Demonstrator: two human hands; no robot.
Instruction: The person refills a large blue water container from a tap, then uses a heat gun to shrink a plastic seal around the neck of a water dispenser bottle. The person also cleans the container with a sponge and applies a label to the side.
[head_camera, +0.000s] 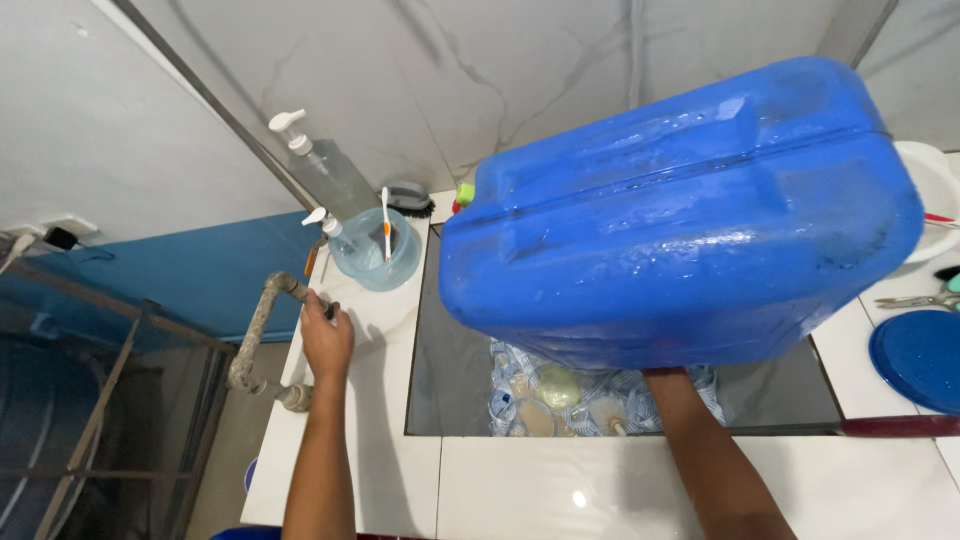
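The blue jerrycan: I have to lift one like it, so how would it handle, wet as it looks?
The blue jerrycan looks stiff, since its moulded ribs hold their shape. Its surface is wet and glossy, so it is probably slippery. The right hand props it from below, tilted over the sink, so it may tip easily. The left hand is on the tap.

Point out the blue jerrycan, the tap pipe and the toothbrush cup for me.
Blue jerrycan (690, 215), head view, on its broad wet side.
Tap pipe (262, 318), head view, on the upright bent section.
Toothbrush cup (378, 262), head view, on its pale blue front wall.
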